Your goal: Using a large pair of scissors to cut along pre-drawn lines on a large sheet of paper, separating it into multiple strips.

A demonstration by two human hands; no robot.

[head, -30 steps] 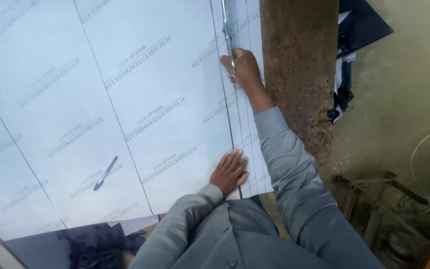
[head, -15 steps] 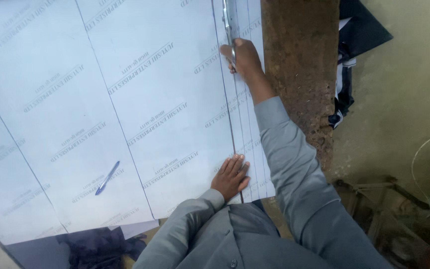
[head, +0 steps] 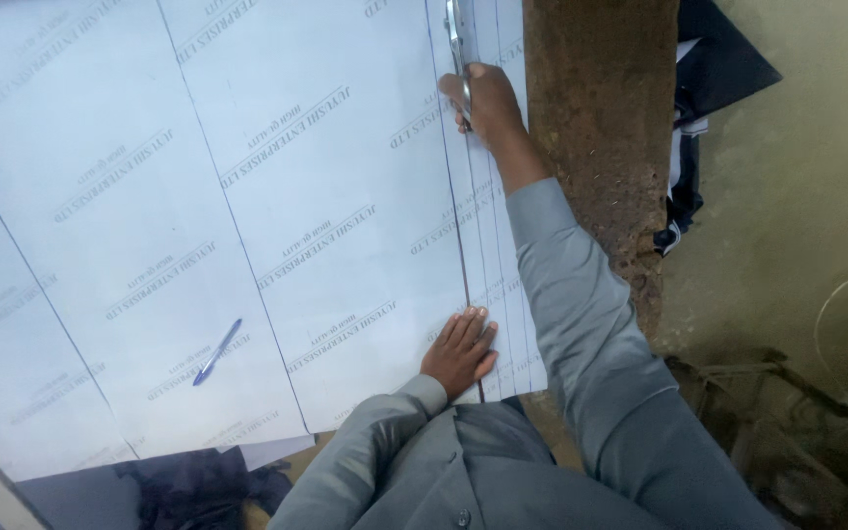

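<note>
The right hand (head: 488,103) is closed around a metal cutting tool (head: 458,44) far up a scored line on the white printed sheet (head: 277,226). The left hand (head: 460,350), open and flat, presses the sheet's near edge beside that line. A blue pen (head: 218,350) lies well left.
</note>
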